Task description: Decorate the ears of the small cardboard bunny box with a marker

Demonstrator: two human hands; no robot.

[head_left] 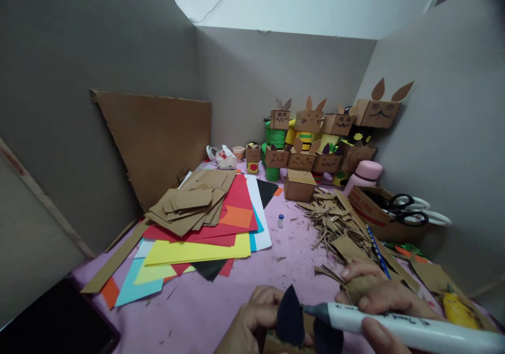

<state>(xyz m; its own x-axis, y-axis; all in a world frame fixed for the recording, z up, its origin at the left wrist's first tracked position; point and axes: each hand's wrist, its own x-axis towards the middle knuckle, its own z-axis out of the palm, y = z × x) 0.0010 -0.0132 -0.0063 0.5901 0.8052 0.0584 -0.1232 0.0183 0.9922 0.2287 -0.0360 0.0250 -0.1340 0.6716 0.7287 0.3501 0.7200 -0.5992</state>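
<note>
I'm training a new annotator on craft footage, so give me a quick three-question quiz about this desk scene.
1. True or false: the right hand holds a marker.
2. What colour are the two ear-shaped paper pieces at the left hand?
3. Where do the scissors lie: A) on the coloured paper stack, B) in the cardboard box at right, C) on the pink bottle?

Key: 1 true; 2 black; 3 B.
</note>
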